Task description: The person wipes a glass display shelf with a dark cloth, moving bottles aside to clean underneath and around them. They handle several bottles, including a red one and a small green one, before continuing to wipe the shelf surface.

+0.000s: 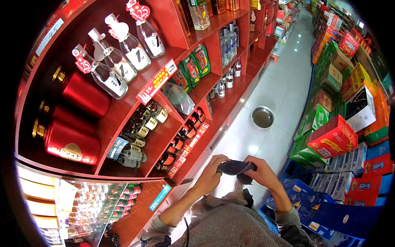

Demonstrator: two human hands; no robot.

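A dark cloth point(233, 167) is stretched between my two hands, in front of my grey sweater. My left hand point(212, 173) grips its left end, fingers bent over the edge. The right end is pinched in my right hand point(260, 173), where a folded part hangs down. Beyond the hands, a round metal basin point(262, 117) with murky liquid stands on the pale tiled floor. To the left, a red wooden shelf unit point(176, 123) holds clear glass bottles point(132, 55), large red bottles point(72, 142), small dark bottles and green packets point(191, 69).
Stacked gift boxes and cartons line the right side, among them a red gift box point(333, 137) and blue boxes point(308, 197). A lit glass display case point(89, 210) with bottles stands at lower left. The tiled aisle point(284, 92) runs between shelves and boxes.
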